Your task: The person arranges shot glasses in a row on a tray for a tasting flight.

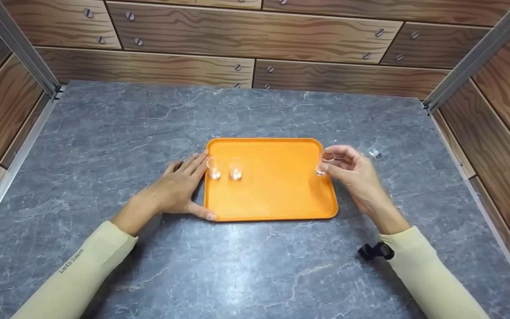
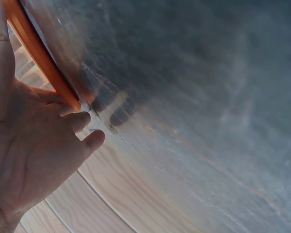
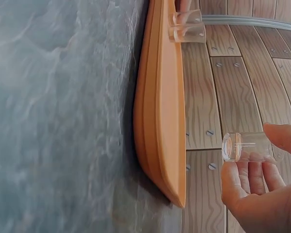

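Observation:
An orange tray (image 1: 277, 186) lies flat on the table. Two clear shot glasses stand upright near its left end, one shot glass (image 1: 214, 169) by the edge and another shot glass (image 1: 236, 170) just right of it. My left hand (image 1: 177, 188) rests against the tray's left side, fingers straight and spread, thumb at the front corner. Over the tray's right edge my right hand (image 1: 357, 177) pinches a third shot glass (image 3: 247, 147) between thumb and fingers; the right wrist view shows it raised above the tray's rim (image 3: 157, 126).
Behind the right hand, more clear glassware (image 1: 375, 149) is on the table (image 1: 246, 261). Wood-patterned walls (image 1: 255, 35) enclose the back and sides, with metal posts (image 1: 472, 57) at the corners. A black wrist device (image 1: 376, 251) sits at the right cuff.

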Demonstrator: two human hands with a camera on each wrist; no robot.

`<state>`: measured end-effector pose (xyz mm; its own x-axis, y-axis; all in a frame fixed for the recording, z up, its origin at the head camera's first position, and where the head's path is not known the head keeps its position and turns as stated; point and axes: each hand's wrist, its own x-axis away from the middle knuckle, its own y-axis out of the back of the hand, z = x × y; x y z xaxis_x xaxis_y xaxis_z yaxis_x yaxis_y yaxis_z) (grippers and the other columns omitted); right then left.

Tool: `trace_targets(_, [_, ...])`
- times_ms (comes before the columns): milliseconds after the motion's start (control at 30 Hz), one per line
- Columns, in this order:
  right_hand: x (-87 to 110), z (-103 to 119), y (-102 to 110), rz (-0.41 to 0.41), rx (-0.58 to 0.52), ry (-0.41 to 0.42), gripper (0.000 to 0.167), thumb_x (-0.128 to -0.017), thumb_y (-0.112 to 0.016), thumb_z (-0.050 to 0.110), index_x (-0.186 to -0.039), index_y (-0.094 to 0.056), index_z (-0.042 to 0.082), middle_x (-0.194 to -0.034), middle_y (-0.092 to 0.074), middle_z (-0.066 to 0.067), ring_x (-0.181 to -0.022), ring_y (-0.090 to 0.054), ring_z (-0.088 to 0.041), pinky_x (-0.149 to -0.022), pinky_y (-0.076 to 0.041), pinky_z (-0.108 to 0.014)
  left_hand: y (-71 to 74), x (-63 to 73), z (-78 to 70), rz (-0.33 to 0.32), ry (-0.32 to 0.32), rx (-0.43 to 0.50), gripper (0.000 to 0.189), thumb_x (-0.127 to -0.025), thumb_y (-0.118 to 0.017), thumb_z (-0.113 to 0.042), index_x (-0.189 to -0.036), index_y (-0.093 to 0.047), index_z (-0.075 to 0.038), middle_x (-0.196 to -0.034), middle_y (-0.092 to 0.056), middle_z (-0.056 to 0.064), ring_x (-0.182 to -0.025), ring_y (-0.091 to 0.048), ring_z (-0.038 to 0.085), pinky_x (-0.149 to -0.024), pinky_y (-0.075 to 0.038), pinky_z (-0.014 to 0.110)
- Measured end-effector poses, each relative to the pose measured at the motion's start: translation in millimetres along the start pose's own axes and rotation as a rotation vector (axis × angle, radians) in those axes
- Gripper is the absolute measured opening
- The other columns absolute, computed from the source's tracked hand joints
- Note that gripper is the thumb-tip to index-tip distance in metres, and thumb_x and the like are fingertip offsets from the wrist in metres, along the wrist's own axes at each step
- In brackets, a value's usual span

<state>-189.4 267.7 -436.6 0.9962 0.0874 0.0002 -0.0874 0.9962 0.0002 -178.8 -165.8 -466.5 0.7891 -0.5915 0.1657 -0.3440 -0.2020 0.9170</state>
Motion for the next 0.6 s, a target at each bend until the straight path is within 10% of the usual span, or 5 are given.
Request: trace_targets(600, [-8.0,-3.0,-21.1,0.023,-0.008,0.001,0.042,-0.093,-0.079,-0.013,-0.132,-0.064,-0.009,-0.12,-0.071,-0.015,-0.107,-0.071,-0.025,-0.092,-0.06,-0.033,-0.9,0.3,2.2,-0.014,-0.004,0.001,0.144,-0.08,-0.08,-0.082,-0.173,-0.011,0.003,-0.181,-0.004,0.022,-0.164,-0.01,0.045,-0.126,-0.014,0.07])
